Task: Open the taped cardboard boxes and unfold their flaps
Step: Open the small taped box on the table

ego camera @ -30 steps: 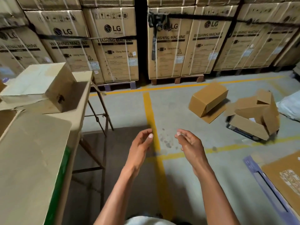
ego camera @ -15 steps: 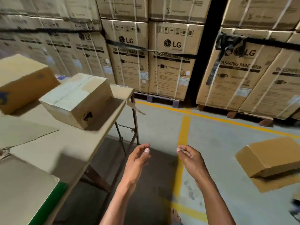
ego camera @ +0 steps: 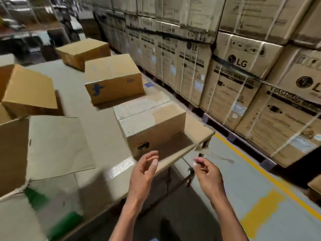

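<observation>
The table (ego camera: 104, 129) has come much closer than it was a moment ago, and more boxes show on it now. The taped box (ego camera: 149, 122) sits at the table's near right corner (pale tape across its top). Just in front of it, the left hand (ego camera: 144, 173) and the right hand (ego camera: 208, 174) hang in the air, fingers loosely bent, holding nothing. Behind the taped box sits a box with a blue mark (ego camera: 112, 79). To its left lies an open box (ego camera: 41, 146).
</observation>
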Demonstrator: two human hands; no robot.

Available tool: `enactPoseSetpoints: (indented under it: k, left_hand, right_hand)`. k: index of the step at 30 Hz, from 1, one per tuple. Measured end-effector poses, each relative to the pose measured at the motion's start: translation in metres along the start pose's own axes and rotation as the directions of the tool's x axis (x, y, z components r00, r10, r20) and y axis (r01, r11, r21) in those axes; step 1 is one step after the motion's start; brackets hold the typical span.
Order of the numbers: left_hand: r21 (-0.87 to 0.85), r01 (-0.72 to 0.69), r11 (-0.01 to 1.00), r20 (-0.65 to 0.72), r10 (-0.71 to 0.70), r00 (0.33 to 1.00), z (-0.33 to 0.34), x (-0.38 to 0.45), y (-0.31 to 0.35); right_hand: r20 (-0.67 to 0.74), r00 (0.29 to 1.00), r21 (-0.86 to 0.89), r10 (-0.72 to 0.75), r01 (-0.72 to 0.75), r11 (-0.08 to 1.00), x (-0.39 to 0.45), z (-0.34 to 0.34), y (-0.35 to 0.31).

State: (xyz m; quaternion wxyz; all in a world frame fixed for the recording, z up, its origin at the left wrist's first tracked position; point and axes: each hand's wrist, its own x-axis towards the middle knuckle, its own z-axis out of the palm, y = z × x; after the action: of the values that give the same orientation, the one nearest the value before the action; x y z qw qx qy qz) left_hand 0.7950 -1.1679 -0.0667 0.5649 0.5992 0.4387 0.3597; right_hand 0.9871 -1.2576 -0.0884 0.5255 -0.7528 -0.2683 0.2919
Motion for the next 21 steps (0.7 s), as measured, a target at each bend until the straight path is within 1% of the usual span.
enactPoseSetpoints:
  k: [3,5,6,9,12,15,17,19,21]
  left_hand:
    - [-0.017,-0.031,0.999,-0.125,0.029,0.992,-0.002,0.058,0.008]
    - [0.004,-0.037,0.999,-0.185,0.037,0.982,-0.005,0.093,0.015]
    - [0.034,-0.058,0.998,-0.205,0.064,0.977,-0.006,0.109,0.019]
    - [0.198,-0.111,0.974,-0.282,0.165,0.945,-0.014,0.147,0.030]
    - [0.258,-0.098,0.961,-0.382,0.195,0.903,-0.026,0.172,0.036]
    - [0.276,-0.037,0.960,-0.462,0.166,0.871,-0.035,0.190,0.030]
    - [0.292,0.031,0.956,-0.490,0.121,0.863,-0.037,0.198,0.021]
    - [0.316,0.130,0.940,-0.494,0.046,0.868,-0.038,0.203,0.015]
    - [0.298,0.234,0.925,-0.469,-0.072,0.880,-0.039,0.209,0.009]
  right_hand:
    - [0.092,0.994,-0.043,-0.065,0.069,0.997,0.054,0.015,-0.022]
    - [0.137,0.986,-0.059,-0.092,0.101,0.993,0.089,0.021,-0.038]
    - [0.135,0.985,-0.061,-0.112,0.121,0.991,0.107,0.023,-0.046]
    - [0.107,0.983,-0.066,-0.151,0.159,0.985,0.160,0.030,-0.066]
    - [0.124,0.979,-0.090,-0.162,0.174,0.981,0.200,0.038,-0.085]
    - [0.167,0.968,-0.123,-0.190,0.211,0.970,0.241,0.044,-0.099]
    - [0.215,0.960,-0.178,-0.178,0.218,0.960,0.268,0.046,-0.104]
    - [0.269,0.955,-0.252,-0.125,0.195,0.948,0.293,0.050,-0.106]
    - [0.351,0.935,-0.307,-0.060,0.175,0.935,0.311,0.055,-0.106]
